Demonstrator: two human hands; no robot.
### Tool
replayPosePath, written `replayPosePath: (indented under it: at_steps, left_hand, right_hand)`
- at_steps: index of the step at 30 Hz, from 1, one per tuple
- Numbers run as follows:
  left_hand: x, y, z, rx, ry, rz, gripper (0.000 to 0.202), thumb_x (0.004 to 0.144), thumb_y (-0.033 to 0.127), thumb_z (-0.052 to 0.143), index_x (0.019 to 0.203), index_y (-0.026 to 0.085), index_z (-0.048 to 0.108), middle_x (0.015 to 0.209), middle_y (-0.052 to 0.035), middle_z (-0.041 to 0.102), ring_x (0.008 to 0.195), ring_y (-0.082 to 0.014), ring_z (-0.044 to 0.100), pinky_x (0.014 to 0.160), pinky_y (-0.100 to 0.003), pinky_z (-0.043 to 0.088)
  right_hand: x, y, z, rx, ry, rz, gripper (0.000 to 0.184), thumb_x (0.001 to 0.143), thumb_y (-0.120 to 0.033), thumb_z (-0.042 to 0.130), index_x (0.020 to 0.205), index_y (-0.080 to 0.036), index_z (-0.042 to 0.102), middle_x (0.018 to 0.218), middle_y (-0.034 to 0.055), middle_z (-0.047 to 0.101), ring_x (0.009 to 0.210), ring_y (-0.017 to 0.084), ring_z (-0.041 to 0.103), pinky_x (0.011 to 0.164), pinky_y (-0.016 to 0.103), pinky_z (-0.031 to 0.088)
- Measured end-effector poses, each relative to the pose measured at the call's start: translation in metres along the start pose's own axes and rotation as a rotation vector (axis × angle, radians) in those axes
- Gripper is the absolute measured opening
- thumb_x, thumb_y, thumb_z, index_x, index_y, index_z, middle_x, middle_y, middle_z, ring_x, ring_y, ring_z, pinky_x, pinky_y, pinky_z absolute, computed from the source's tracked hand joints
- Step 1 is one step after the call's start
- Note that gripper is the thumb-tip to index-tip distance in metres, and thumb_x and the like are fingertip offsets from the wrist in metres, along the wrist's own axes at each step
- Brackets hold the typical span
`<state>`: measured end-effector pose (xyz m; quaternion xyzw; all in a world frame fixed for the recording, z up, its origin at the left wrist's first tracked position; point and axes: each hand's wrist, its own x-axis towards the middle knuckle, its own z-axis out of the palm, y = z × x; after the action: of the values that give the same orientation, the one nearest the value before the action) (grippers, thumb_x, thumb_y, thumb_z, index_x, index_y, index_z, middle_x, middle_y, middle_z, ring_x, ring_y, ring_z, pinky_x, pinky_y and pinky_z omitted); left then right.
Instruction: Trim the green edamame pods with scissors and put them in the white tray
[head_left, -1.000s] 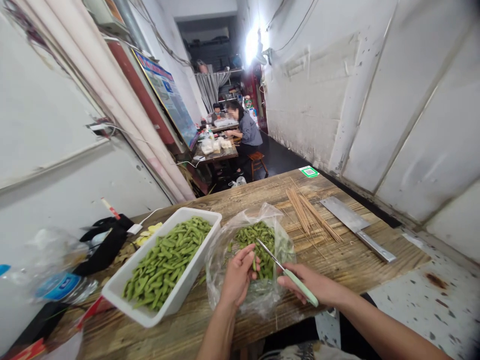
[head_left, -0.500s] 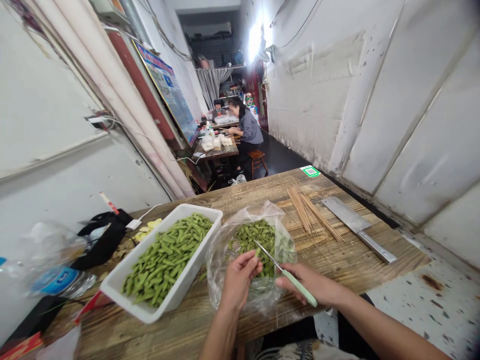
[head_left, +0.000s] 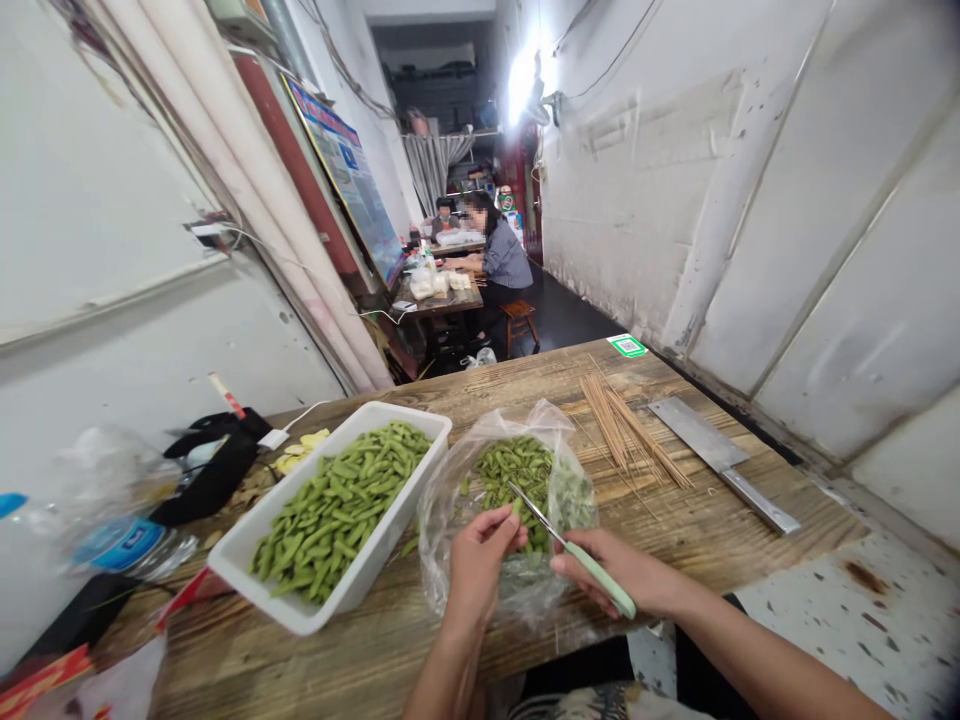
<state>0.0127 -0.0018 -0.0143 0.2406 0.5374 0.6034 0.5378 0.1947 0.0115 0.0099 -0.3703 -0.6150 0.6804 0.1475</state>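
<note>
My left hand (head_left: 484,555) pinches a green edamame pod (head_left: 517,508) between thumb and fingertips. In my right hand (head_left: 607,570) are scissors (head_left: 592,575) with pale green handles, their blades reaching to the pod. Both hands are over a clear plastic bag (head_left: 442,500), which lies open on the wooden table (head_left: 247,670) with trimmed green bits and pods (head_left: 517,465) inside. Left of the bag, a white plastic tub (head_left: 441,432) holds a heap of whole edamame pods (head_left: 345,500).
Bamboo skewers (head_left: 622,430) and a cleaver (head_left: 720,460) lie right of the bag. A water bottle (head_left: 135,545) and a black bag (head_left: 217,470) crowd the left side. Farther back, a person in a striped shirt (head_left: 506,255) sits at another table (head_left: 442,303).
The camera view has shifted slightly, so the background and table items appear a little to the right. My hands keep nearly the same pose, with scissors and pod still held.
</note>
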Motion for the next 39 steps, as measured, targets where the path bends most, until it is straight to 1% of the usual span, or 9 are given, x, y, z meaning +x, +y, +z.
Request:
replayPosePath:
  at_steps: [7, 12, 14, 17, 20, 23, 25, 31, 39]
  left_hand:
    - [-0.001, 0.017, -0.015, 0.175, 0.068, 0.157, 0.037, 0.059, 0.037, 0.075, 0.086, 0.013, 0.069, 0.067, -0.0038, 0.068, 0.061, -0.0161, 0.062, 0.064, -0.03, 0.051]
    - [0.018, 0.095, -0.076, 0.724, 0.582, 0.696, 0.031, 0.073, 0.037, 0.06, 0.095, 0.017, 0.068, 0.095, -0.0077, 0.069, 0.085, -0.0216, 0.062, 0.084, -0.036, 0.046]
    - [0.028, 0.127, -0.101, 1.009, 0.712, 0.783, 0.028, 0.076, 0.034, 0.055, 0.095, 0.017, 0.068, 0.097, -0.0095, 0.068, 0.091, -0.0251, 0.06, 0.089, -0.041, 0.042]
    - [0.036, 0.146, -0.115, 1.256, 0.68, 0.863, 0.029, 0.075, 0.031, 0.055, 0.093, 0.013, 0.068, 0.1, -0.0137, 0.067, 0.1, -0.0294, 0.057, 0.092, -0.044, 0.039]
    - [0.03, 0.118, -0.093, 1.221, 0.437, 1.001, 0.023, 0.079, 0.03, 0.052, 0.089, 0.017, 0.068, 0.099, -0.0104, 0.067, 0.099, -0.0256, 0.057, 0.094, -0.04, 0.039]
    - [0.024, 0.066, -0.058, 1.201, -0.141, 0.837, 0.012, 0.075, 0.027, 0.058, 0.077, 0.023, 0.07, 0.082, -0.0075, 0.069, 0.081, -0.0227, 0.062, 0.079, -0.034, 0.046]
    - [0.027, 0.036, -0.042, 1.276, -0.302, 0.659, 0.006, 0.069, 0.02, 0.064, 0.071, 0.022, 0.069, 0.077, -0.0084, 0.069, 0.079, -0.0237, 0.062, 0.076, -0.034, 0.045]
    - [0.043, 0.012, -0.04, 1.451, -0.289, 0.31, 0.013, 0.07, 0.011, 0.056, 0.072, 0.016, 0.068, 0.079, -0.0084, 0.069, 0.079, -0.0214, 0.061, 0.073, -0.031, 0.042]
    - [0.016, 0.019, -0.025, 0.564, -0.232, 0.088, 0.036, 0.069, 0.04, 0.065, 0.091, 0.012, 0.066, 0.069, -0.0039, 0.067, 0.06, -0.0156, 0.059, 0.057, -0.025, 0.042]
  right_hand:
    - [0.006, 0.005, 0.003, 0.06, 0.03, 0.062, 0.042, 0.074, -0.058, 0.057, 0.077, -0.018, 0.046, 0.042, -0.0115, 0.037, 0.029, 0.004, 0.033, 0.026, 0.013, 0.028]
    - [0.005, 0.01, -0.003, 0.066, 0.009, 0.002, 0.039, 0.077, -0.055, 0.055, 0.083, -0.017, 0.048, 0.042, -0.0118, 0.038, 0.03, 0.004, 0.033, 0.027, 0.012, 0.031]
    - [0.004, 0.011, -0.005, 0.07, 0.005, 0.005, 0.039, 0.077, -0.055, 0.055, 0.083, -0.017, 0.048, 0.043, -0.0119, 0.038, 0.03, 0.003, 0.033, 0.027, 0.012, 0.031]
    - [0.003, 0.012, -0.005, 0.07, 0.025, 0.003, 0.039, 0.077, -0.055, 0.055, 0.084, -0.017, 0.049, 0.043, -0.0121, 0.037, 0.03, 0.003, 0.033, 0.027, 0.011, 0.03]
    - [0.004, 0.01, -0.004, 0.068, 0.038, 0.009, 0.04, 0.077, -0.056, 0.054, 0.083, -0.017, 0.048, 0.043, -0.0119, 0.038, 0.03, 0.003, 0.033, 0.027, 0.012, 0.03]
    - [0.004, 0.007, -0.004, 0.054, 0.03, 0.02, 0.041, 0.076, -0.056, 0.055, 0.083, -0.017, 0.048, 0.044, -0.0118, 0.038, 0.031, 0.003, 0.034, 0.028, 0.012, 0.03]
    - [0.002, 0.004, -0.004, 0.04, 0.017, 0.035, 0.042, 0.075, -0.058, 0.055, 0.084, -0.017, 0.047, 0.044, -0.0119, 0.037, 0.032, 0.004, 0.034, 0.028, 0.012, 0.031]
    - [-0.011, 0.003, -0.006, -0.072, -0.028, 0.036, 0.044, 0.077, -0.058, 0.053, 0.091, -0.017, 0.047, 0.054, -0.0084, 0.043, 0.041, 0.005, 0.042, 0.038, 0.015, 0.035]
    - [-0.014, -0.005, -0.004, -0.216, -0.026, -0.006, 0.042, 0.082, -0.056, 0.049, 0.085, -0.014, 0.051, 0.055, -0.0048, 0.047, 0.044, 0.007, 0.043, 0.041, 0.017, 0.034]
